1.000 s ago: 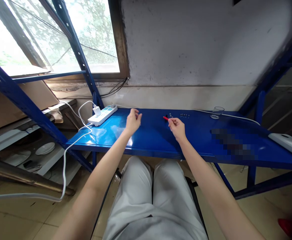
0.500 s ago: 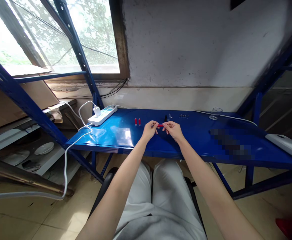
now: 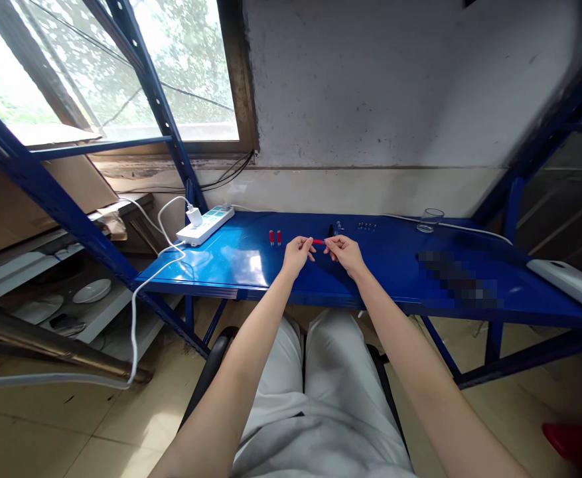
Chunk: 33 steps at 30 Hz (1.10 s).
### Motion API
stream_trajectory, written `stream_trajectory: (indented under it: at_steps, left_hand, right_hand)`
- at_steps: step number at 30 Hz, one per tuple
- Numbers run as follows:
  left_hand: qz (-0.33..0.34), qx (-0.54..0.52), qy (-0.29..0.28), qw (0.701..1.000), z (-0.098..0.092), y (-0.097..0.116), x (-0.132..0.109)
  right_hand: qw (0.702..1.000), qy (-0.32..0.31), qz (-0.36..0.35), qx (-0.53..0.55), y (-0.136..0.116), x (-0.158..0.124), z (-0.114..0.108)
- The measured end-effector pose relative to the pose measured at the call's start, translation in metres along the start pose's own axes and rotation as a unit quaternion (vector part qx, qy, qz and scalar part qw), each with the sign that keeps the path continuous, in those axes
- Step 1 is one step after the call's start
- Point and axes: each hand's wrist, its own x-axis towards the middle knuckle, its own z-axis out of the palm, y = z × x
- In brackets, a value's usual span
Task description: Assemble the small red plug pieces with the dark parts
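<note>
My left hand (image 3: 298, 253) and my right hand (image 3: 344, 252) meet over the middle of the blue metal table (image 3: 251, 272). Both pinch the ends of a small red piece (image 3: 317, 241) held between them, just above the tabletop. Two small red pieces (image 3: 275, 237) stand upright on the table to the left of my left hand. A small black part (image 3: 330, 230) and a tiny metal bit (image 3: 338, 228) lie just behind my right hand. A row of several small dark bits (image 3: 367, 226) lies further right.
A white power strip (image 3: 205, 224) with a plugged white charger and cable sits at the table's back left. A clear glass (image 3: 430, 220) stands at the back right beside a white cable. A white device (image 3: 569, 282) lies at the right edge. Blue rack posts flank the table.
My left hand came from the table's left over to my right hand, uncovering the two red pieces. Both hands now pinch the small red piece, which my right hand brought forward.
</note>
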Motion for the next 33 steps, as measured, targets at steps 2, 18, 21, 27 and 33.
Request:
stream_trajectory:
  at_steps: [2,18,21,27,33]
  left_hand:
    - [-0.005,0.000,0.036,0.999,-0.001,0.001,0.001]
    - [0.000,-0.022,-0.007,1.000,0.000,0.007,-0.003]
    - [0.007,-0.032,-0.019,0.999,0.001,0.006,-0.003]
    - [0.026,-0.024,-0.008,0.999,0.000,0.004,-0.002]
    - [0.034,-0.020,0.029,0.999,-0.002,0.003,0.000]
  right_hand:
    - [0.999,-0.013,-0.005,-0.033,0.002,-0.001,0.001]
    - [0.980,0.017,-0.112,-0.165,0.005,-0.002,0.000]
    - [0.982,-0.026,-0.101,-0.157,0.005,-0.003,0.004]
    - [0.966,-0.102,-0.107,-0.211,0.000,0.007,0.006]
    - [0.945,-0.145,-0.075,-0.285,-0.011,0.029,-0.002]
